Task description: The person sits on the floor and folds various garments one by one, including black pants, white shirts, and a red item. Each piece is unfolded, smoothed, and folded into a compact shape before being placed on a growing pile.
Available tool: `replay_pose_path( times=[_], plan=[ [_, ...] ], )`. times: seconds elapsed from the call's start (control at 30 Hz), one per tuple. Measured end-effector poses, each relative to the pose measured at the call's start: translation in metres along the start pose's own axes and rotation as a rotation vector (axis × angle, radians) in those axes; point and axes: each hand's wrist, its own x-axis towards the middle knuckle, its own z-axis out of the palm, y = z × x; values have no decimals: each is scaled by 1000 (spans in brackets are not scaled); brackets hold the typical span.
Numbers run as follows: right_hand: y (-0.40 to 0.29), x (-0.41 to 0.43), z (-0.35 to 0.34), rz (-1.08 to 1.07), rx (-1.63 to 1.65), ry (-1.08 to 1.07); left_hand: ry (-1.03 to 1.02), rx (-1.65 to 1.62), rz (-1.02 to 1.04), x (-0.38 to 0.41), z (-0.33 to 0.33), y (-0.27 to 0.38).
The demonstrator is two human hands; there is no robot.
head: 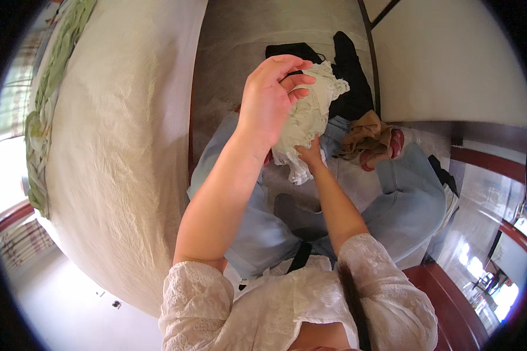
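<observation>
A cream garment with lace trim [309,107] lies bunched between the person's legs. My left hand [272,94] is raised in front of the garment's left side, its fingers loosely curled and apart, with nothing seen in them. At the garment's lower edge, my right hand [311,153] touches the cloth beside a white lacy part [299,169]; its fingers partly go behind the fabric, so the hold is hard to judge. Black cloth [353,74] lies beyond the garment. A tan cloth [366,134] is heaped to its right, near one foot.
A bed with a cream sheet [114,131] rises at the left, green fabric [57,92] along its far side. Pale cabinet doors [448,61] stand at the upper right. The person's legs in blue jeans [404,197] spread on the grey floor. A dark red wooden surface [448,302] is lower right.
</observation>
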Motion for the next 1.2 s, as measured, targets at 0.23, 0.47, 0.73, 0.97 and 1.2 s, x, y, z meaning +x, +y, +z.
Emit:
replay_pose_path(
  times=[0.23,0.47,0.73,0.97,1.2],
  plan=[
    [-62,-39,34,228,-360,-388,19,36,0,1,-14,2],
    [-119,-113,-4,-658,-484,-317,101,45,20,3,-20,11],
    [-246,-224,-133,-729,743,-720,-370,545,-23,-4,0,-16],
    [-268,-250,-160,-909,922,-742,-1070,552,-264,-40,26,-62],
    [-256,-262,-156,-984,902,-728,-975,326,-581,-57,36,-68]
  ],
)
